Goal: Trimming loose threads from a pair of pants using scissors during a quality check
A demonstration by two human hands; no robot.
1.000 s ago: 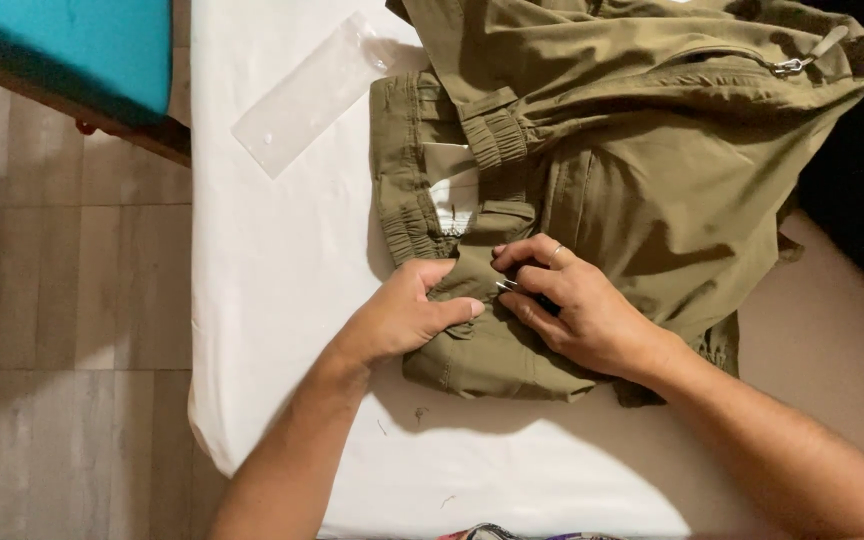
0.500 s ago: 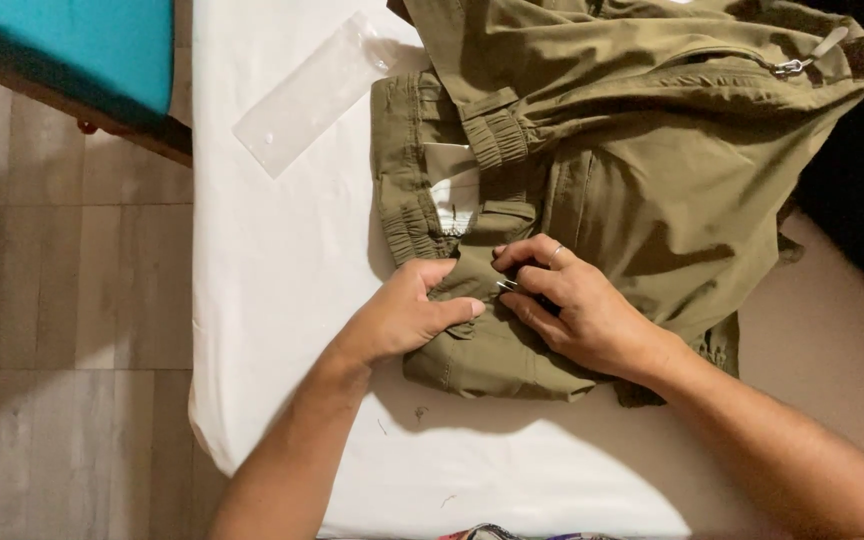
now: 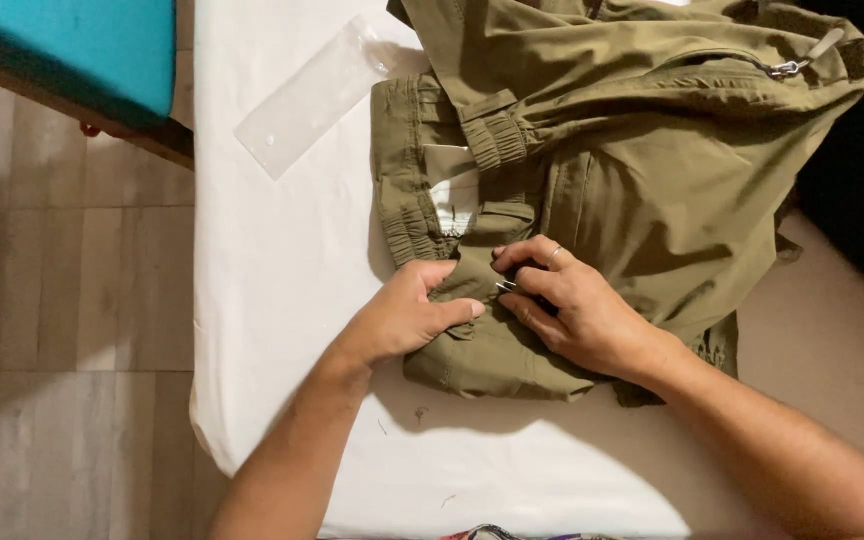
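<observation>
An olive-green pair of trousers (image 3: 632, 150) lies bunched on a white-covered table (image 3: 282, 300), its elastic waistband turned to the left. My left hand (image 3: 407, 315) pinches a fold of the fabric near the waistband. Close beside it, my right hand (image 3: 572, 305) rests on the same spot, fingers curled around a small dark metal piece, perhaps a zip pull; I cannot tell exactly what it is. A ring is on one right finger. A metal zip pull (image 3: 787, 68) shows on the trousers at the upper right.
A clear flat plastic sleeve (image 3: 317, 95) lies on the white cover, up and left of the trousers. A teal-topped piece of furniture (image 3: 62, 50) stands at the top left over a wooden floor (image 3: 62, 300). The table's left edge runs down the middle-left.
</observation>
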